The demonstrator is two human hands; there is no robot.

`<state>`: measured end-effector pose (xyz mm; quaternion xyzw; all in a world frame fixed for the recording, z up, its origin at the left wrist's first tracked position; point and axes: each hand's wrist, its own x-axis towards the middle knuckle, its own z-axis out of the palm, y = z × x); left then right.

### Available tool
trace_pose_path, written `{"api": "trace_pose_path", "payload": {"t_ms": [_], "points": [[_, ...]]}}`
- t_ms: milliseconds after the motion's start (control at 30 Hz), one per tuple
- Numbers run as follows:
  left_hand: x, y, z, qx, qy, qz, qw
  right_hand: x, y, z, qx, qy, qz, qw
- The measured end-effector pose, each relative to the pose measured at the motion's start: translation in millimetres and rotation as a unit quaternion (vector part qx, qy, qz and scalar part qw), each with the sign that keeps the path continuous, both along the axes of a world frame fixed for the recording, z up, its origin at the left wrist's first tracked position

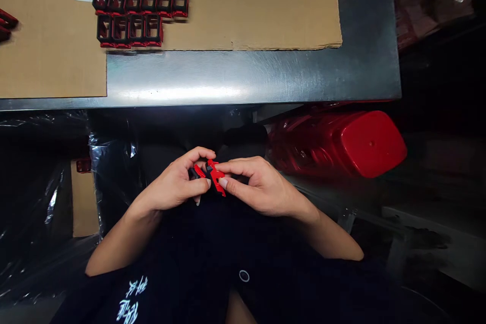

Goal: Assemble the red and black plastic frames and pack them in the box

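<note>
Below the table edge, over my lap, both hands meet on a small red and black plastic part (211, 174). My left hand (177, 185) curls its fingers round the part's left, black end. My right hand (257, 185) pinches the red piece from the right with thumb and forefinger. Much of the part is hidden between the fingers. On the brown cardboard sheet (246, 5) at the far left of the table stand two rows of several finished black and red frames (140, 14), side by side and touching.
The steel table (266, 78) runs across the upper view with its front edge just above my hands. A red plastic stool (341, 143) sits under it at the right. Black plastic bags (110, 162) hang at the left. More red parts (5, 23) lie at the left edge.
</note>
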<state>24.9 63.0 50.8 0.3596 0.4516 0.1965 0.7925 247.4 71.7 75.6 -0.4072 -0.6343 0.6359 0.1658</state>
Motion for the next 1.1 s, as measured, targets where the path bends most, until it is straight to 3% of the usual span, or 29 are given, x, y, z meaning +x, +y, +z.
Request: {"api": "trace_pose_path", "payload": {"t_ms": [433,767,967,1100], "points": [[3.1,-2.8,-3.0,-0.017,-0.005,0.025,1.0,-1.4,-1.2,-2.7,0.022,0.0,-0.014,1.0],[8.7,-9.9,-2.4,-0.032,0.008,0.089,0.996,-5.9,-3.9,-10.2,-0.015,0.02,-0.06,0.998],[-6.6,-10.7,-8.9,0.038,0.015,0.104,0.994,-2.2,9.3,-20.8,-0.087,0.112,-0.106,0.984],[-15.8,-8.5,-14.9,0.124,-0.046,0.046,0.99,-1.0,20.6,-25.9,-0.093,0.158,-0.098,0.978]]}}
